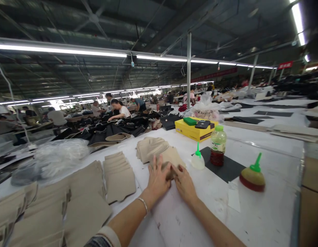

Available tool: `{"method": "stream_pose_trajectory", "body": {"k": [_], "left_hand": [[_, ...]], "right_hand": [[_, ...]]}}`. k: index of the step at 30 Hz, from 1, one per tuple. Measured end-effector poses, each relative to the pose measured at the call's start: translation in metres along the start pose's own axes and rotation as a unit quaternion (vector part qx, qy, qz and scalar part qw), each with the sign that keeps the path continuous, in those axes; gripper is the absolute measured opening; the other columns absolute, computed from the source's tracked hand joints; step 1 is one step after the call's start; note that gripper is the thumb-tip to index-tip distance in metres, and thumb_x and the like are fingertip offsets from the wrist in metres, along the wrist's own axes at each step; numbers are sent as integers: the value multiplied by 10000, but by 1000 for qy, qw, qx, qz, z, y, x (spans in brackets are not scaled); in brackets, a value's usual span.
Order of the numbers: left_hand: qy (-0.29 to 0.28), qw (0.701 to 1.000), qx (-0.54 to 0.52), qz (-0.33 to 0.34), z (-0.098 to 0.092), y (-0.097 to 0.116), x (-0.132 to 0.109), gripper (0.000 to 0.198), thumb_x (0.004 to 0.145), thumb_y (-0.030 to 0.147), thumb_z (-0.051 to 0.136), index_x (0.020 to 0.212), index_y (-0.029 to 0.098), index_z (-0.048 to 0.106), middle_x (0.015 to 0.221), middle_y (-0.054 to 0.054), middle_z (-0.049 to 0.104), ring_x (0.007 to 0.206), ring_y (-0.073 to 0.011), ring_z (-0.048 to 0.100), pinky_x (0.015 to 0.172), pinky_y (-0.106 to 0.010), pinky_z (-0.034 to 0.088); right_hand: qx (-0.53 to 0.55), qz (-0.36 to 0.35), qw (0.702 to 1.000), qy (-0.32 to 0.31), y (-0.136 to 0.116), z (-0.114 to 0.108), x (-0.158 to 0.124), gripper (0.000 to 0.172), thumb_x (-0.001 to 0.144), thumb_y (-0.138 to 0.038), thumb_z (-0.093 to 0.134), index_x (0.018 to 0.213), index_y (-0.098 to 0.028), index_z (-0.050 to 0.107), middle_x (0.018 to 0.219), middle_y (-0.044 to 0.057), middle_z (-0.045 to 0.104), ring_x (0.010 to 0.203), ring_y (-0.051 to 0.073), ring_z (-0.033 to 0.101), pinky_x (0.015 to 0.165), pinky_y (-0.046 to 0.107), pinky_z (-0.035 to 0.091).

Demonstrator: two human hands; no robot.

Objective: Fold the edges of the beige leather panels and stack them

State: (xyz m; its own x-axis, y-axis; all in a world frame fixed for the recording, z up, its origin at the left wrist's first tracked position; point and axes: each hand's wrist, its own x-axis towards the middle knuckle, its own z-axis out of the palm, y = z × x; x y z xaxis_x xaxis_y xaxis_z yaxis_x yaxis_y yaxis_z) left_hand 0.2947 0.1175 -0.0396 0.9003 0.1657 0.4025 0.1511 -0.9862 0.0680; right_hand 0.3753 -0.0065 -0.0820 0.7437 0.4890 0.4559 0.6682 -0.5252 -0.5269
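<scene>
Both hands meet over a beige fabric piece (175,156) on the white table, at the near side of a fanned stack of beige pieces (150,147). My left hand (159,178) lies on the piece with its fingers spread and a bracelet at the wrist. Close beside it, my right hand (184,181) has its fingers bent and pressed together at the near edge of the piece. The fingertips partly hide that edge. To the right of the hands stands a small clear squeeze bottle (198,161) with a green nozzle.
More beige stacks (119,178) lie at left, near a plastic bag (61,156). At right are a yellow box (191,132) carrying a phone (202,124), a green-capped bottle (217,145), a dark sheet (229,168) and a squat glue bottle (253,176). People work further back.
</scene>
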Motion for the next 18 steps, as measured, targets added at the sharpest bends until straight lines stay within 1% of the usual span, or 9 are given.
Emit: {"method": "stream_pose_trajectory", "body": {"k": [4, 5, 6, 8, 10, 13, 16, 17, 18], "left_hand": [[13, 999, 0, 30, -1, -7, 0, 700, 765, 210, 651, 1429, 311, 451, 1633, -95, 22, 1471, -408, -62, 1114, -707, 53], [19, 999, 2, 41, 0, -7, 0, 673, 779, 204, 642, 1422, 301, 465, 1630, -109, 35, 1476, -395, -43, 1120, -698, 26], [33, 998, 14, 53, 0, -6, -2, 644, 798, 210, 633, 1416, 299, 475, 1627, -117, 65, 1481, -379, -10, 1132, -679, 27], [55, 995, 28, 83, 3, -4, -6, 595, 827, 223, 620, 1404, 300, 493, 1617, -120, 130, 1483, -357, 49, 1158, -631, 65], [61, 992, 31, 110, 6, 0, -12, 533, 855, 200, 585, 1377, 292, 523, 1597, -123, 203, 1478, -343, 102, 1172, -580, 130], [43, 990, 14, 130, 9, 6, -19, 475, 876, 116, 494, 1321, 264, 566, 1535, -134, 321, 1446, -338, 200, 1153, -535, 228], [22, 991, 7, 132, 4, 11, -24, 481, 868, 60, 429, 1297, 222, 573, 1458, -152, 401, 1383, -347, 297, 1108, -535, 309], [14, 991, 10, 132, 1, 12, -26, 476, 867, 52, 417, 1289, 206, 574, 1439, -156, 414, 1366, -344, 319, 1099, -526, 327], [3, 991, 14, 133, -3, 14, -28, 466, 870, 51, 409, 1282, 192, 575, 1426, -157, 421, 1354, -335, 333, 1096, -510, 339]], "right_hand": [[-9, -5, 1000, -26, -2, -6, 0, 420, 976, -232, 603, 1380, -213, 491, 1438, 111, 452, 1272, 317, 478, 1052, 579, 401], [-12, -7, 999, -35, -1, -10, -1, 417, 977, -237, 602, 1379, -213, 491, 1439, 112, 453, 1266, 311, 486, 1045, 565, 415], [-16, -8, 999, -42, -1, -15, -4, 419, 978, -239, 601, 1381, -214, 488, 1438, 111, 456, 1260, 307, 493, 1036, 552, 429], [-28, -5, 998, -55, 1, -28, -12, 425, 976, -240, 604, 1383, -214, 484, 1430, 112, 464, 1241, 299, 510, 1019, 533, 451], [-49, -2, 997, -61, 5, -47, -25, 417, 970, -233, 611, 1369, -208, 494, 1410, 109, 481, 1216, 289, 528, 1003, 516, 466], [-98, 5, 993, -63, 14, -82, -49, 390, 953, -195, 620, 1331, -211, 525, 1362, 91, 513, 1170, 268, 546, 975, 480, 478], [-160, 36, 985, -53, 30, -113, -77, 459, 894, -141, 646, 1332, -226, 534, 1374, 87, 497, 1186, 291, 517, 971, 485, 450], [-178, 56, 981, -46, 37, -121, -86, 476, 868, -134, 653, 1324, -221, 551, 1385, 104, 489, 1200, 320, 503, 969, 502, 436], [-193, 81, 977, -34, 46, -126, -94, 462, 866, -163, 643, 1321, -199, 568, 1379, 157, 490, 1197, 366, 498, 948, 532, 428]]}}
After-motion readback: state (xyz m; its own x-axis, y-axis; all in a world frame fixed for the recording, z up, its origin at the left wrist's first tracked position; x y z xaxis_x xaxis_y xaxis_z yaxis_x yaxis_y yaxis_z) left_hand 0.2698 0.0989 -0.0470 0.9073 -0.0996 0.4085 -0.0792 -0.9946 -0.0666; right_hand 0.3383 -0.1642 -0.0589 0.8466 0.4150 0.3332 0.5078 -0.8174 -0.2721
